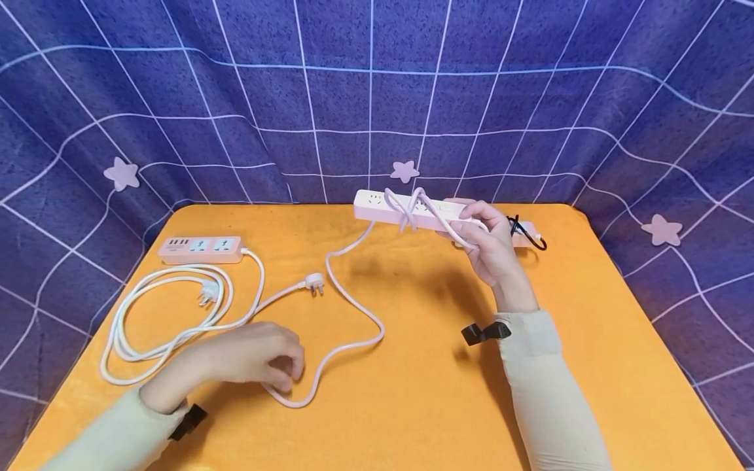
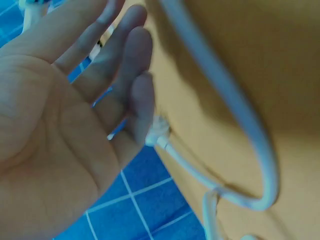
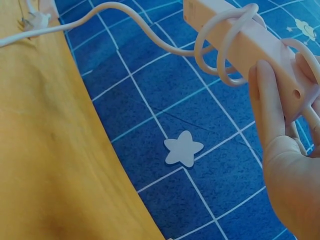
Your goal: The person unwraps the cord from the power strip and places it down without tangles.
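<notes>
My right hand (image 1: 491,245) grips one end of a pink and white power strip (image 1: 377,208), raised above the far part of the table. Its pale cord (image 1: 353,345) winds around the strip in loops, seen closer in the right wrist view around the strip's body (image 3: 260,52). From there the cord drops to the table and curves toward my left hand (image 1: 256,353). In the left wrist view the fingers are loosely bent with nothing in the palm, and the cord (image 2: 235,102) runs apart from them. A white plug (image 1: 315,282) lies beyond that hand.
At the left lies another pink power strip (image 1: 200,250) with a loosely coiled white cord (image 1: 124,327) and its plug (image 1: 208,294). Partly behind my right hand is a further pink strip (image 1: 524,241) with a black cord (image 1: 533,242). A blue grid-patterned cloth (image 1: 330,98) borders the orange table (image 1: 424,392).
</notes>
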### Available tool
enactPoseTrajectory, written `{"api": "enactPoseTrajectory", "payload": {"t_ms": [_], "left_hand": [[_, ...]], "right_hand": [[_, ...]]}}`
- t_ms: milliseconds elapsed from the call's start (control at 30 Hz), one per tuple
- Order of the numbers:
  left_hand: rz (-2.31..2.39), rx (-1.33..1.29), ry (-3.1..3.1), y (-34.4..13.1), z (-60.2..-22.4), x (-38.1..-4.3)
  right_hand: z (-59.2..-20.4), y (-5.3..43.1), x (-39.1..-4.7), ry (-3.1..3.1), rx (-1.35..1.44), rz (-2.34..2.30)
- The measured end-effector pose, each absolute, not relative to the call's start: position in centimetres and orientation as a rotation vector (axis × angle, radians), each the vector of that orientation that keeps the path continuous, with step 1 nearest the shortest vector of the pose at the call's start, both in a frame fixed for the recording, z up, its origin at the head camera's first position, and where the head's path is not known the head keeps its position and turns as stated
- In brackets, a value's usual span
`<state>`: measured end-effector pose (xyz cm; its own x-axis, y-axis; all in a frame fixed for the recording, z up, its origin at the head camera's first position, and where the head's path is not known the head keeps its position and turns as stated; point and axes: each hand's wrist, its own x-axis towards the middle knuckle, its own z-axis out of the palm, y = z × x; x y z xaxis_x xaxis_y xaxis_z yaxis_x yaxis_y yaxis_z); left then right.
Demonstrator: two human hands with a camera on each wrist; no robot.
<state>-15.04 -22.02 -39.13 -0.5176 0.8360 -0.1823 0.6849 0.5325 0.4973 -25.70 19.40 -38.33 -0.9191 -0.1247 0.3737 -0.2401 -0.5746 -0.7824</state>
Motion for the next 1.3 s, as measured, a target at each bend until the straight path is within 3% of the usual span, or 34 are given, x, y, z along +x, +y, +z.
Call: {"api": "enactPoseTrajectory", "payload": {"t_ms": [333, 800, 1300], "left_hand": [[0.638, 1.052, 2.945, -20.8, -36.1, -18.2], [1.113, 0.736, 2.964, -14.4, -35.7, -24.0], [1.239, 0.642, 2.891, -13.0, -36.4, -24.5]], "right_hand": [[-38.3, 19.4, -25.7, -1.421, 0.608, 2.669], [-38.6, 19.9, -25.3, -1.405, 0.614, 2.661], [-38.4, 19.3, -25.6, -1.405, 0.657, 2.673]]}}
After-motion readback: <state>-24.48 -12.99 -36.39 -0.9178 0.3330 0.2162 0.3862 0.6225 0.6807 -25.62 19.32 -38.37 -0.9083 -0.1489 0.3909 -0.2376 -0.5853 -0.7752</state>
